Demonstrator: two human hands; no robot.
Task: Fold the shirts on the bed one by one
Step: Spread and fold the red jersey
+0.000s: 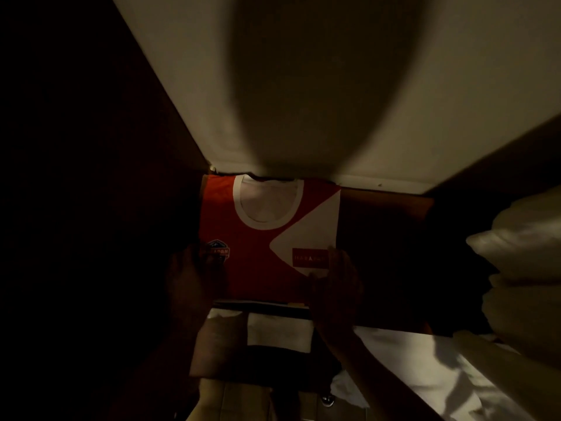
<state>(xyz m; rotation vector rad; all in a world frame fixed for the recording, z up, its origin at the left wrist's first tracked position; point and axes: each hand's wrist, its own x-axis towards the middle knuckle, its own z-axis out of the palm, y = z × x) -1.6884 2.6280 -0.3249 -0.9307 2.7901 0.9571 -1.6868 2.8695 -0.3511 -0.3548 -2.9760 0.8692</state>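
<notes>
A folded red and white shirt [258,238] with a white round collar lies flat on a dark wooden shelf, its collar end against the wall. My left hand [194,278] rests on the shirt's near left corner, over a small badge. My right hand [334,278] lies on the near right corner, beside a red label on the white panel. Both hands are dim, and the fingers look laid flat on the cloth. Below the shelf edge, folded white cloth [279,332] shows.
A pale wall [303,86] rises behind the shelf [385,226], with a dark panel at the left. White pillows [522,253] are stacked at the right. The bed's white sheet [425,369] spreads at the lower right. The scene is very dark.
</notes>
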